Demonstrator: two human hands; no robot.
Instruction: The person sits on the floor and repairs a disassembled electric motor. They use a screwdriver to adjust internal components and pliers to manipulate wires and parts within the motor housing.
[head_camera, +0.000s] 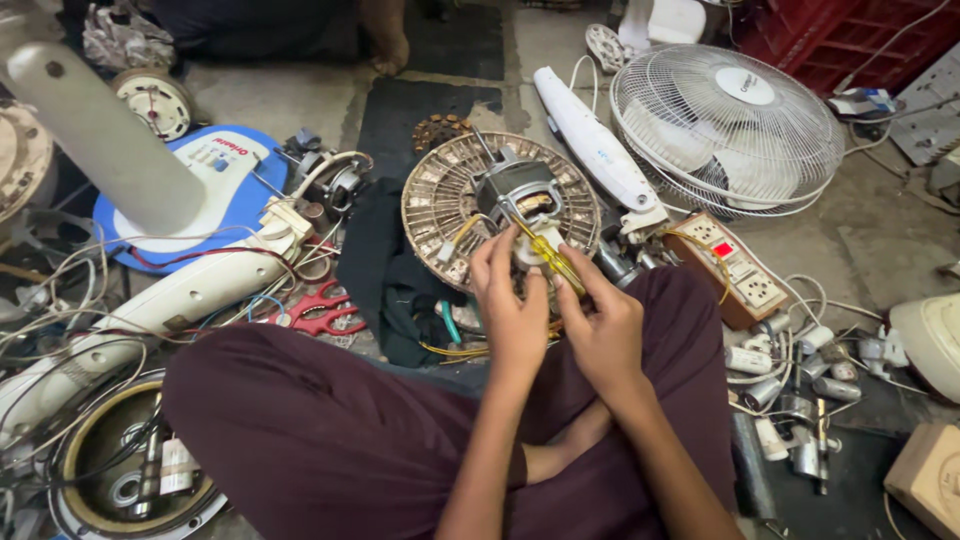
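While the left hand (515, 305) steadies the fan motor (515, 200) with fingers curled against it, the right hand (600, 325) grips a yellow-handled screwdriver (548, 250) pointed into the motor, which sits on a round grille (440, 195) on the floor above the crossed legs.

A fan repair workshop on a concrete floor (880, 240), strewn with a fan guard (727, 128), a bare fan motor (515, 195), capacitors (800, 375), loose wires (60, 300) and red pliers (318, 308).
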